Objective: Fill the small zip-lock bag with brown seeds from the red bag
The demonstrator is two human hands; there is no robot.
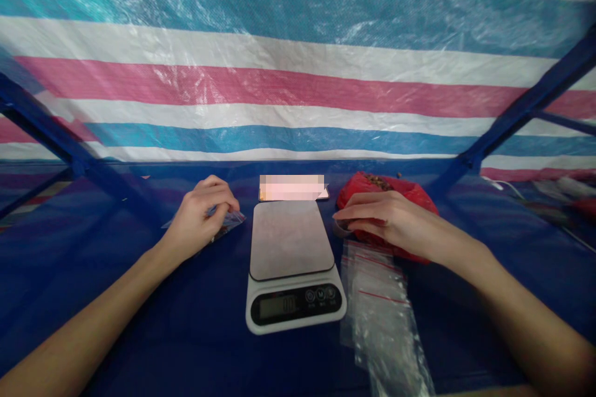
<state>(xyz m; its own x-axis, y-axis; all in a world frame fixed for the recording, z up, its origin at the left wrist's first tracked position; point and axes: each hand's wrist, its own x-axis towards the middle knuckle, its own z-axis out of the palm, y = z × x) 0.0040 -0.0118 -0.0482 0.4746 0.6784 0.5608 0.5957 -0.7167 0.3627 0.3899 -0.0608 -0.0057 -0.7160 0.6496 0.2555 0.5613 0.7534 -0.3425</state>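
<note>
Left hand (205, 211) curled, fingers pinching small clear bag (226, 221) flat on blue worktop (195, 322), left of scale. Right hand (382, 217) palm down, fingers drawn together at edge of red bag (388, 195), touching it; whether pinching something, cannot tell. Digital kitchen scale (292, 260) between hands, platform bare. Stack of clear zip bags (379, 304) with red strips just right of scale, below right hand. Striped tarp (298, 74) behind.

Scale (291, 260), bags (382, 304) on blue table (195, 335).
</note>
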